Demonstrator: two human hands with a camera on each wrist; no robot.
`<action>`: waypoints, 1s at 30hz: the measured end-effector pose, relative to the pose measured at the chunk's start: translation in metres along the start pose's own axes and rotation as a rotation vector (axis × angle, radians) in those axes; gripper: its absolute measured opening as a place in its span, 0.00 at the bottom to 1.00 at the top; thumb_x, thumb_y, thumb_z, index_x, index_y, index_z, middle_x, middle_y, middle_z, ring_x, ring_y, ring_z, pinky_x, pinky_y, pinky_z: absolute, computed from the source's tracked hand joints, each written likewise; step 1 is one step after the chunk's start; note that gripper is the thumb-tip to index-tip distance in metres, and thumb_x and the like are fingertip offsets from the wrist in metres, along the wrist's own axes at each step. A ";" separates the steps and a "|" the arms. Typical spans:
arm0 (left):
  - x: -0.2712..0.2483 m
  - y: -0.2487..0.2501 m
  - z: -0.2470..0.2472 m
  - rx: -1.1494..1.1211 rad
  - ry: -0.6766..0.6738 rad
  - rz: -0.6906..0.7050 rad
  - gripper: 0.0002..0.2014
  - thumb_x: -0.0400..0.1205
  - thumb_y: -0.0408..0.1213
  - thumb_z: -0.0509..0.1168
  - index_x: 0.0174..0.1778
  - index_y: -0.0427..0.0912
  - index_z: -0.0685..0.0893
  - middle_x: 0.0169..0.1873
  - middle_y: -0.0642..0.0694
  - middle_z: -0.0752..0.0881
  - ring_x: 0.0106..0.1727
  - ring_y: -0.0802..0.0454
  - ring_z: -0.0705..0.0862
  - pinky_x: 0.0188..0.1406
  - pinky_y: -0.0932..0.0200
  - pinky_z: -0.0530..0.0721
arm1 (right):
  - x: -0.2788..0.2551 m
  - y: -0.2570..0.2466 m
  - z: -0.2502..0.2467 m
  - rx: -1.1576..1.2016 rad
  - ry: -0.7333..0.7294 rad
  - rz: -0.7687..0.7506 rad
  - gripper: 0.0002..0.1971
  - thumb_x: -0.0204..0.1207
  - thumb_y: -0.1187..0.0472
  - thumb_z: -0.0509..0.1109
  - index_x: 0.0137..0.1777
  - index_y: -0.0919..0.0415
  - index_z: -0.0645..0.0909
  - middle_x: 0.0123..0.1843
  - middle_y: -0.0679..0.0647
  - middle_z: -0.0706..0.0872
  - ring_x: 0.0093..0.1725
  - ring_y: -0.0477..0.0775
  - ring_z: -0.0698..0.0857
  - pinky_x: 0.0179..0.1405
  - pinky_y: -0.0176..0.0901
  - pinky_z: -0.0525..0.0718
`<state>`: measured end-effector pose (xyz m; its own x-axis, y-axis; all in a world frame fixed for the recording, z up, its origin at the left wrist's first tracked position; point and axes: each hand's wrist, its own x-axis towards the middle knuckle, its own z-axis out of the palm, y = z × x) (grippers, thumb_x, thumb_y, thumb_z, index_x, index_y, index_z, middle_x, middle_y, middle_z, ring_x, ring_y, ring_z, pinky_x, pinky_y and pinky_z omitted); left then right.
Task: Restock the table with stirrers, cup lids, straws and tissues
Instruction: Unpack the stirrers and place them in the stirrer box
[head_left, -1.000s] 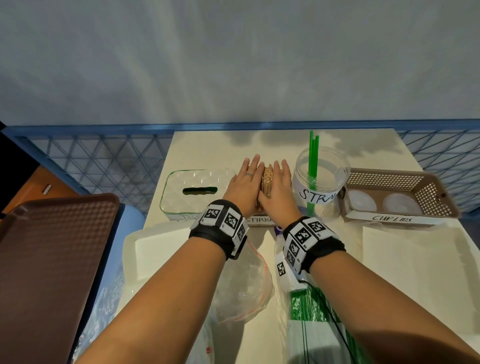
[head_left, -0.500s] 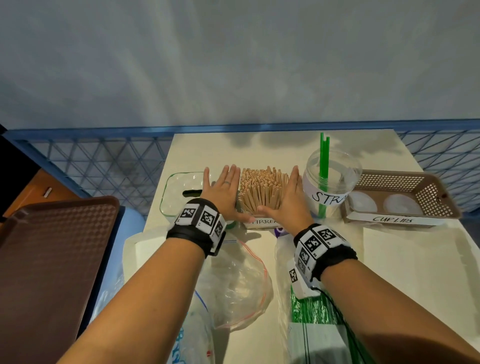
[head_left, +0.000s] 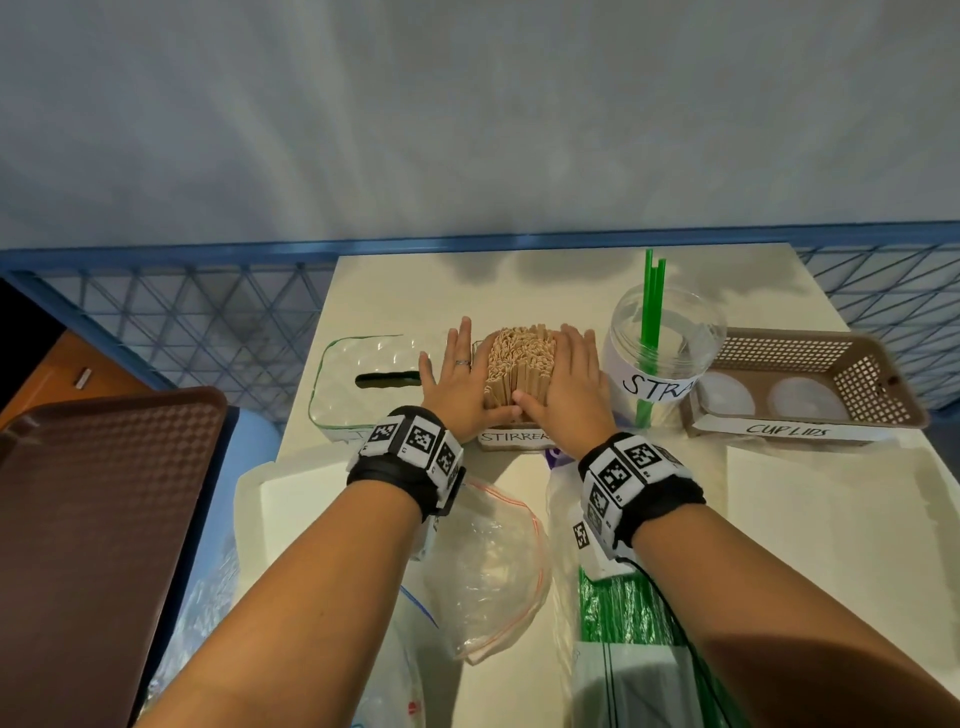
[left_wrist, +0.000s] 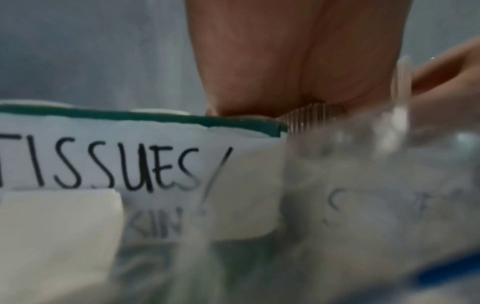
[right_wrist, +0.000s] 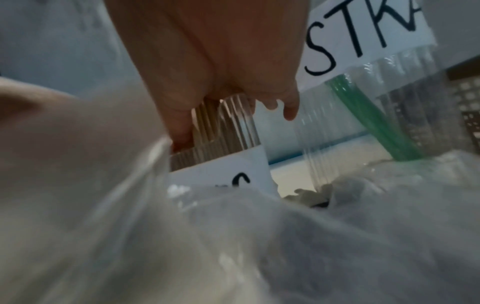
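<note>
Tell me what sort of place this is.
Probably a café self-serve condiment station: a labelled stirrer holder packed with wooden sticks, a straw jar with green straws, and a cup-lid basket on one small table.

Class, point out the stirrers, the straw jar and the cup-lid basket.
stirrers (head_left: 521, 353), head view, on the top ends of the bundle.
straw jar (head_left: 675, 332), head view, on its clear wall.
cup-lid basket (head_left: 862, 374), head view, on its perforated right wall.

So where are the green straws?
The green straws stand in the clear jar, right of the stirrers, left of the cup lids basket.
</note>
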<state>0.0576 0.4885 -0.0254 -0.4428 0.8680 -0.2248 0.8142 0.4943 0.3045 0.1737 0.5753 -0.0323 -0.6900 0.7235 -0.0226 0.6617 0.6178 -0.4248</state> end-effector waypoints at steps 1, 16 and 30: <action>0.000 0.000 0.001 -0.029 0.017 -0.004 0.48 0.77 0.56 0.65 0.82 0.48 0.40 0.80 0.43 0.28 0.82 0.46 0.31 0.77 0.36 0.33 | 0.001 -0.001 0.000 -0.011 0.039 -0.022 0.40 0.77 0.45 0.65 0.81 0.63 0.52 0.84 0.56 0.47 0.84 0.58 0.42 0.80 0.61 0.54; -0.002 0.012 -0.009 -0.346 0.077 -0.160 0.37 0.81 0.52 0.61 0.79 0.35 0.53 0.81 0.43 0.57 0.84 0.45 0.46 0.79 0.34 0.40 | 0.009 -0.019 -0.002 -0.074 0.170 -0.089 0.25 0.82 0.47 0.57 0.72 0.61 0.66 0.69 0.57 0.73 0.70 0.59 0.69 0.76 0.57 0.51; -0.004 0.016 -0.010 -0.031 0.131 0.022 0.48 0.77 0.50 0.68 0.83 0.42 0.43 0.83 0.46 0.42 0.84 0.48 0.43 0.79 0.35 0.50 | -0.001 0.002 0.000 0.128 0.041 -0.252 0.25 0.85 0.52 0.52 0.81 0.40 0.51 0.85 0.48 0.47 0.84 0.54 0.43 0.79 0.67 0.56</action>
<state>0.0686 0.4930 -0.0102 -0.4721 0.8763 -0.0960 0.8130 0.4749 0.3370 0.1755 0.5754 -0.0331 -0.8139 0.5653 0.1342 0.4261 0.7378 -0.5235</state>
